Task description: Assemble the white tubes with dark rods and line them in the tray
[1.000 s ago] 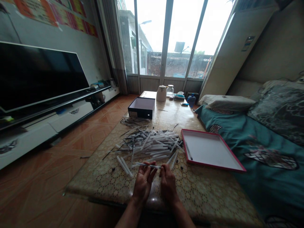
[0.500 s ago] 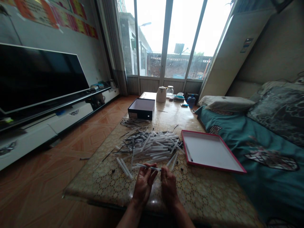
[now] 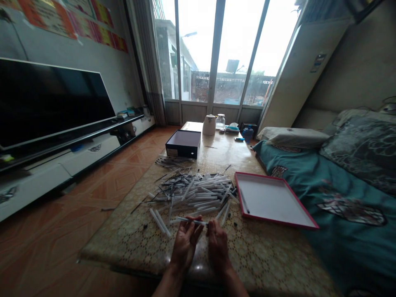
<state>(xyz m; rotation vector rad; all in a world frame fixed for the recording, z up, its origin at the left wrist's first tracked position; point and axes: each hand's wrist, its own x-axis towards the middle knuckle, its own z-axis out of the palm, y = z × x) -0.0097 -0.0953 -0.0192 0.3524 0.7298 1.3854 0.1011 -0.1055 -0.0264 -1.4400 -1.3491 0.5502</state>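
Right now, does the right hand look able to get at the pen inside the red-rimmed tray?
Probably yes: nothing covers that pen, and the red-rimmed tray is open above, with only its low side to clear. The right hand is busy, though, gripping one end of another pen.

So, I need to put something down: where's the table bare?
Bare tabletop: between the red-rimmed tray and the near edge; also right of the dark box, save a thin stick. Crowded: the middle, under heaped tubes.
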